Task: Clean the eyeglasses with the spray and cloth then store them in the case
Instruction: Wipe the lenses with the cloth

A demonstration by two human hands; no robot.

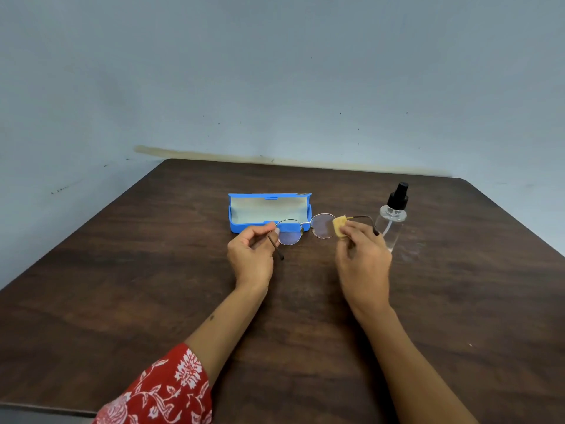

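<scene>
Round thin-rimmed eyeglasses (305, 229) are held above the dark wooden table (153, 286), temples unfolded toward me. My left hand (252, 255) pinches the frame at its left hinge. My right hand (362, 258) pinches a small yellow cloth (339, 226) against the outer edge of the right lens. A blue case (269, 211) lies open just behind the glasses, its pale lining empty. A clear spray bottle (393, 218) with a black pump top stands upright to the right of my right hand.
The table reaches a blue-grey wall (275, 87) at the back. A red flowered sleeve (165, 390) covers my left upper arm at the lower left. Bare tabletop lies around both forearms.
</scene>
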